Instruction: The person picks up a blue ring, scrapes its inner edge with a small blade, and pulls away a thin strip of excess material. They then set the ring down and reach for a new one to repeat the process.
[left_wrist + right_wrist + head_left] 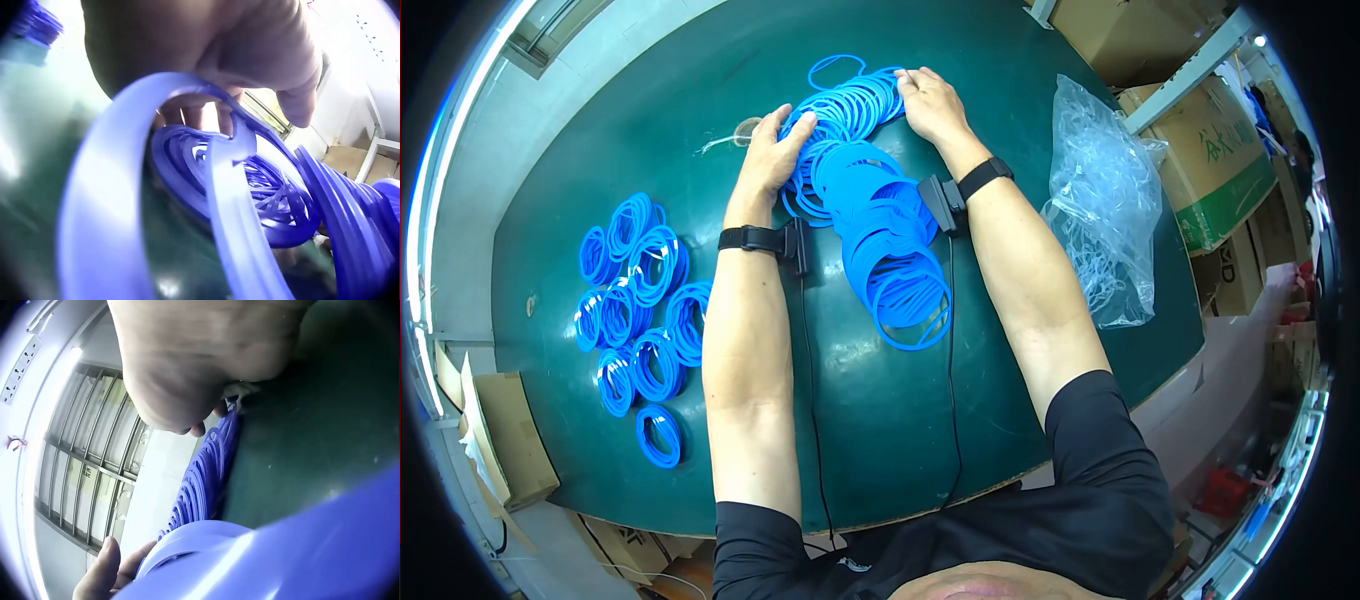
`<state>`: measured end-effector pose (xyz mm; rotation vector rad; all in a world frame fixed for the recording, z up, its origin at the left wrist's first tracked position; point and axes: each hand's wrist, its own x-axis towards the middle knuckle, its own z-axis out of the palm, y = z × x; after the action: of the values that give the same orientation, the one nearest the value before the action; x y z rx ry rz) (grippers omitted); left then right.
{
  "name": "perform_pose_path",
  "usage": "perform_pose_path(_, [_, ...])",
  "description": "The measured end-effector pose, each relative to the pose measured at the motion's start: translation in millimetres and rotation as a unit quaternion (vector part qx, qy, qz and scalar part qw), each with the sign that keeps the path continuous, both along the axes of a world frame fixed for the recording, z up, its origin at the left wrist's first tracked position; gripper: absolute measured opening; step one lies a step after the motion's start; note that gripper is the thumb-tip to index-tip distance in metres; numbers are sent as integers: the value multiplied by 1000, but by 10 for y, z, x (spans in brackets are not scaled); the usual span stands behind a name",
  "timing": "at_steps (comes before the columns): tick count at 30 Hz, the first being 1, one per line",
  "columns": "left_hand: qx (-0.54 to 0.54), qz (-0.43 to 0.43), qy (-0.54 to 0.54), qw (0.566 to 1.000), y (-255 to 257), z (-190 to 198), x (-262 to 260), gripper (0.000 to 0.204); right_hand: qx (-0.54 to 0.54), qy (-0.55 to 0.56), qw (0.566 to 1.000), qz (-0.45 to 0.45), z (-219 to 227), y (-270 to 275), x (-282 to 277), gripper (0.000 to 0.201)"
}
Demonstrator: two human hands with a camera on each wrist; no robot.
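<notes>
Both hands press the loose pile of blue rings (870,210) mid-table, toward the far edge: left hand (775,150) and right hand (930,100) with fingers fairly straight, gripping nothing. Squeeze evenly from both sides so no rings slide out

head view overhead, wrist views close, all sharing blue rings (870,200)

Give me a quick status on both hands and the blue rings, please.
Left hand and right hand resting on loose blue ring pile. Bundled rings left. Plastic bag right, clear of hands.
</notes>
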<state>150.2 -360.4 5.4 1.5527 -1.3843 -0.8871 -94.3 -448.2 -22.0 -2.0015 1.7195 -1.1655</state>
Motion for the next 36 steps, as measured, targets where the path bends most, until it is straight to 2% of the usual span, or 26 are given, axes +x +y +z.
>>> perform_pose_path(2, [29,-20,1,999,16,106,-15,85,104,-13,993,61,234,148,25,45])
perform_pose_path(5, [58,-46,-41,996,-89,203,14,84,105,-50,991,72,198,161,31,45])
perform_pose_path(7, [43,-14,-119,992,-344,164,64,84,83,-52,993,66,77,115,35,45])
perform_pose_path(8, [25,-27,-212,977,-454,155,69,85,55,-65,994,63,28,95,41,46])
perform_pose_path(9, [24,-28,-212,977,-556,137,56,85,26,-79,995,59,-15,67,37,46])
perform_pose_path(10, [-8,-48,-279,959,-637,152,4,85,25,-80,995,58,-10,75,49,46])
perform_pose_path(12, [-36,-87,-369,925,-781,159,-114,87,44,-17,998,47,-9,108,62,45])
perform_pose_path(13, [-37,-88,-369,924,-822,154,-138,87,43,-18,998,46,18,114,59,45])
perform_pose_path(15, [37,-137,-331,933,-884,142,-198,89,56,-12,996,64,66,143,46,42])
perform_pose_path(17, [34,-147,-348,925,-872,57,-208,89,35,-5,998,58,38,158,51,42])
perform_pose_path(18, [32,-151,-321,934,-834,33,-189,88,34,1,998,56,44,175,53,42])
perform_pose_path(21, [25,-155,-297,942,-652,57,-238,87,5,4,998,63,52,216,34,40])
perform_pose_path(27, [26,-156,-286,945,-217,75,-384,84,53,-66,992,96,121,550,-84,32])
perform_pose_path(33, [29,-163,-271,948,224,10,-474,81,28,-48,993,108,99,939,-191,31])
perform_pose_path(36, [20,-162,-266,950,349,154,-563,80,54,-79,990,100,88,1060,-238,32])
